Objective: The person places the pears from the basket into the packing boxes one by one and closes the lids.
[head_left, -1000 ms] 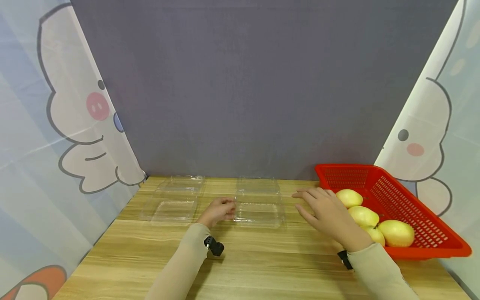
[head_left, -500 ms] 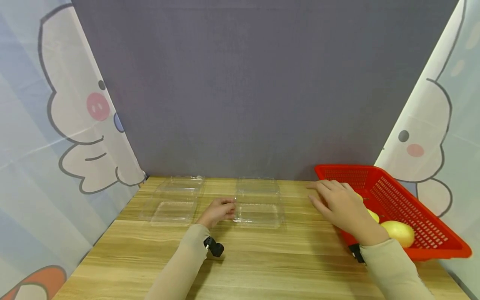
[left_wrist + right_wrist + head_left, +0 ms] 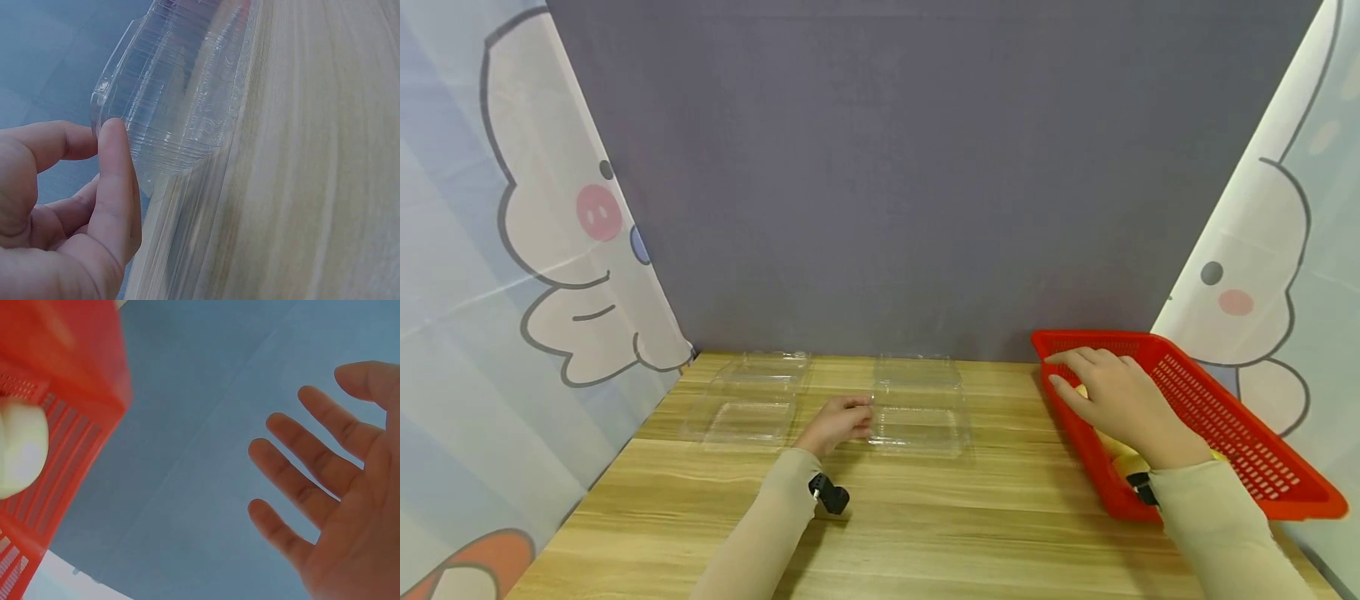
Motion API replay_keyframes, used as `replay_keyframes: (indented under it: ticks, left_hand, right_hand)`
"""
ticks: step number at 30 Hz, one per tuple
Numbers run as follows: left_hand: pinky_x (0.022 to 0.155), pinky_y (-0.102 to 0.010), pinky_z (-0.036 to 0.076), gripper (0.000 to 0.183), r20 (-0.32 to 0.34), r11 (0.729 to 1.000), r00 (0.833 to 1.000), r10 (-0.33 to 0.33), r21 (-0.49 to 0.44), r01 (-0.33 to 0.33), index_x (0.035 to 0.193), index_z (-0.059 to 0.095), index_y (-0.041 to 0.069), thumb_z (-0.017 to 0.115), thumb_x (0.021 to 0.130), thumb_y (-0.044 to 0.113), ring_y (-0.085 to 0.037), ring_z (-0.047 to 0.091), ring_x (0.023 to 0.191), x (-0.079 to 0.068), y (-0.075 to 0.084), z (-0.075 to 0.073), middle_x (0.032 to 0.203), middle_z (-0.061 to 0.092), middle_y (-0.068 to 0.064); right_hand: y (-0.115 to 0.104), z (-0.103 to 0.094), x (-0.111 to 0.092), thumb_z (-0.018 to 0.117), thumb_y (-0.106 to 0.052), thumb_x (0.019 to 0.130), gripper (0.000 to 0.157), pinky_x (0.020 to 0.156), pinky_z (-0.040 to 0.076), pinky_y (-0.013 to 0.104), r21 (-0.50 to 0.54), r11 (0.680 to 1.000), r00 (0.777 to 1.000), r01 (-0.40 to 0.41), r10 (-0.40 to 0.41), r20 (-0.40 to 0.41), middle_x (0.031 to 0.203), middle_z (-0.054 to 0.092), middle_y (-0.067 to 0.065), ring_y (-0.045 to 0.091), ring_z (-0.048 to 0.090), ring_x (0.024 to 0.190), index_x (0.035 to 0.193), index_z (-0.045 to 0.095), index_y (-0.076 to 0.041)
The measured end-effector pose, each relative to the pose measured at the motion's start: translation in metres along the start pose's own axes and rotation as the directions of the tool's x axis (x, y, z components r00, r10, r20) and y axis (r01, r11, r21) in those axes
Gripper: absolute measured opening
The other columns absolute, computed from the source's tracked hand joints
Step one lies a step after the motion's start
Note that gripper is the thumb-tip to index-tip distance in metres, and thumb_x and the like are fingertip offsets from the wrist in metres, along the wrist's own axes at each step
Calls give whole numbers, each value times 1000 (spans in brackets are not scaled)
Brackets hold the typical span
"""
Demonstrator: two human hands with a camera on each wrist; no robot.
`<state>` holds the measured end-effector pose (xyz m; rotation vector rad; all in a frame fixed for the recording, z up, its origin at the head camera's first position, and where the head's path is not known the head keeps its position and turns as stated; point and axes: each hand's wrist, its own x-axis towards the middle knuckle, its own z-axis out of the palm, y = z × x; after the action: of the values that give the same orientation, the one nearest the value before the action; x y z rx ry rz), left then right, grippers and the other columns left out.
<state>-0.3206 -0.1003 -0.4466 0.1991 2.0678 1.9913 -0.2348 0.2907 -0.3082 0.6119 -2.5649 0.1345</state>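
A clear plastic clamshell box (image 3: 917,427) lies with its lid raised at the middle of the table. My left hand (image 3: 837,427) is at its left side; in the left wrist view the thumb (image 3: 112,169) and index finger pinch the box's edge. Over the near left part of a red plastic basket (image 3: 1300,505) hovers my right hand (image 3: 1123,407), fingers spread and holding nothing. Pale yellow fruits (image 3: 1108,446) lie in the basket, mostly hidden under that hand and wrist. The right wrist view shows one such fruit (image 3: 25,450) beyond the basket's slotted wall.
Another clear clamshell box (image 3: 748,422) with its lid up stands to the left of my left hand. The wooden table (image 3: 925,533) ends at a grey cloth backdrop (image 3: 880,183). Printed curtains (image 3: 460,350) hang on both sides.
My right hand has moved right, from beside the basket's left edge to over it, covering more of the fruits. The left hand has stayed at the box.
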Motion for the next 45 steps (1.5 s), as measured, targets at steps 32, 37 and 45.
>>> replay_keyframes:
  ticks: [32, 37, 45]
  left_hand:
    - [77, -26, 58, 41, -8, 1000, 1000, -1, -12, 1, 136, 47, -18, 52, 99, -1, -25, 62, 91, 2, -2, 1, 118, 56, -29]
    - [79, -27, 58, 42, -1, 1000, 1000, 1, -10, -1, 138, 46, -18, 52, 100, -1, -29, 63, 96, 0, -1, 0, 123, 53, -32]
    - [82, -30, 58, 41, -5, 1000, 1000, -9, -10, 8, 138, 47, -16, 52, 100, 0, -31, 62, 100, 1, 0, -1, 125, 53, -31]
  right_hand:
    - [86, 19, -4, 63, -33, 97, 43, 97, 41, 68, 60, 971, 920, -231, 199, 337, 123, 63, 25, 48, 53, 118, 125, 63, 0]
    - [96, 25, -3, 62, -32, 96, 47, 96, 41, 70, 40, 964, 886, -263, 224, 407, 123, 61, 29, 50, 52, 117, 127, 61, 3]
    - [107, 30, -3, 62, -32, 96, 54, 93, 42, 71, 12, 951, 827, -310, 264, 497, 121, 59, 34, 53, 53, 113, 126, 55, 11]
